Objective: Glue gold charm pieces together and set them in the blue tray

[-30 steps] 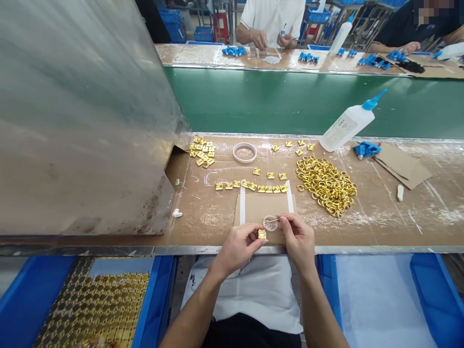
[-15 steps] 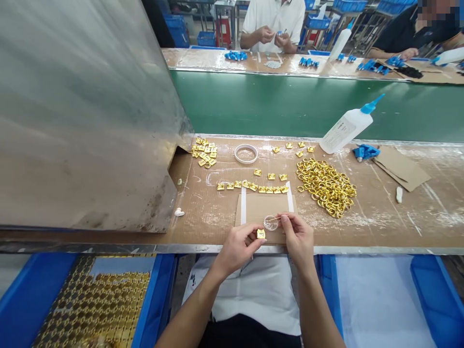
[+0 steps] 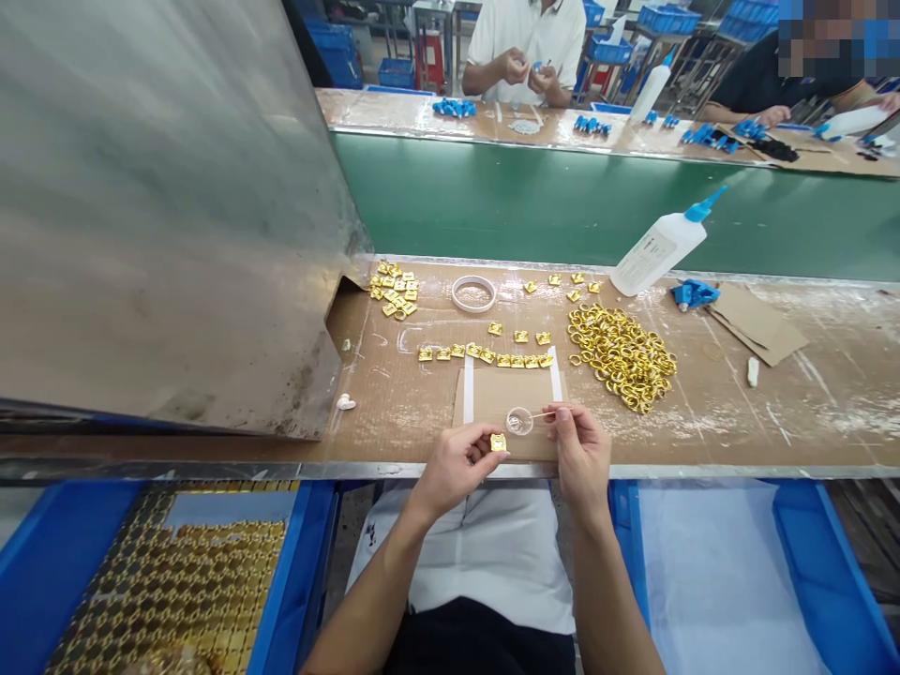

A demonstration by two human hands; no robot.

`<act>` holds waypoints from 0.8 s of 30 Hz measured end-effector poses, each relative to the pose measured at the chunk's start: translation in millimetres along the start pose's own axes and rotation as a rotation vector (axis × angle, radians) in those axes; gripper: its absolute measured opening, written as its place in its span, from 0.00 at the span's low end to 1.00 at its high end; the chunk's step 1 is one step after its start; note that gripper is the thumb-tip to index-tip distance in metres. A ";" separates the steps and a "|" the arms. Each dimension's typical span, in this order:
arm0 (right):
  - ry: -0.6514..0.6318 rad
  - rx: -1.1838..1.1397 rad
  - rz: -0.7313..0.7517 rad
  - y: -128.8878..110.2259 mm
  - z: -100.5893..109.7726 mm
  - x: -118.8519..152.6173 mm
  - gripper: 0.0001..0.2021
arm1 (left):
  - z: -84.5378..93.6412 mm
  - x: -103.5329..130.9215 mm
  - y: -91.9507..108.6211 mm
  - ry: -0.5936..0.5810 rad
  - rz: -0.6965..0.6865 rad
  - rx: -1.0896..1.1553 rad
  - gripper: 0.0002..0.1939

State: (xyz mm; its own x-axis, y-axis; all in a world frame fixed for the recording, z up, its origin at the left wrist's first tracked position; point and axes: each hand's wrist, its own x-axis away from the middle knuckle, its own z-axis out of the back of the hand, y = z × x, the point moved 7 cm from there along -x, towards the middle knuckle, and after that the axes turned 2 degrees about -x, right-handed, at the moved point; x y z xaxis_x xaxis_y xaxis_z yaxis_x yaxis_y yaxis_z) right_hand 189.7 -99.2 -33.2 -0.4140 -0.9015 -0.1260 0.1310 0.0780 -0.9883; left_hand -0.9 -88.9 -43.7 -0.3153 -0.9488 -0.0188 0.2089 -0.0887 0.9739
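Along the left stood a large metal housing [image 3: 161, 216], which covered that end of the table [image 3: 394, 412]; beyond the table ran a green strip [image 3: 527, 197]. Far left on the table lay a cluster of gold pieces [image 3: 397, 287]; to its right, one white ring [image 3: 454, 293], flat. Nearer the person was a row of gold pieces [image 3: 503, 360], at the far edge of a cardboard pad [image 3: 485, 389] crossed by two white strips. Right of the pad was a heap of gold rings [image 3: 622, 358]; behind it, a white bottle [image 3: 651, 255] with a blue nozzle, tilted. Further right were a blue item [image 3: 695, 293] and cardboard sheets [image 3: 759, 323]. One small clear dish [image 3: 519, 422] sat on the pad between the hands. Left hand [image 3: 454, 469]: reached in from the left, fingers curled and closed in a pinch on one gold square piece [image 3: 499, 442], held up just beside the dish. Right hand [image 3: 583, 455]: reached forward, thumb and fingers closed on a thin stick [image 3: 543, 414], which pointed left to the dish.
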 end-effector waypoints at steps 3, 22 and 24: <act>0.062 -0.040 0.028 -9.8 2.2 13.4 0.17 | -0.4 0.7 0.5 -0.016 -0.024 0.008 0.10; -0.109 -0.085 -0.033 -25.1 -26.9 41.5 0.14 | 1.2 4.7 9.8 -0.060 -0.113 0.057 0.14; -0.112 -0.058 -0.018 -26.1 -26.7 41.6 0.14 | 1.0 4.6 10.1 -0.061 -0.106 0.051 0.14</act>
State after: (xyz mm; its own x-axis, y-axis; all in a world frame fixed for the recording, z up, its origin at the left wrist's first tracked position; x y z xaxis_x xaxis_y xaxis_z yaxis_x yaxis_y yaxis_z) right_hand 145.0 -127.3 -14.9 -0.3123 -0.9446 -0.1014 0.0710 0.0833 -0.9940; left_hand -1.2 -93.8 -33.7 -0.3894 -0.9145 -0.1098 0.1244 -0.1703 0.9775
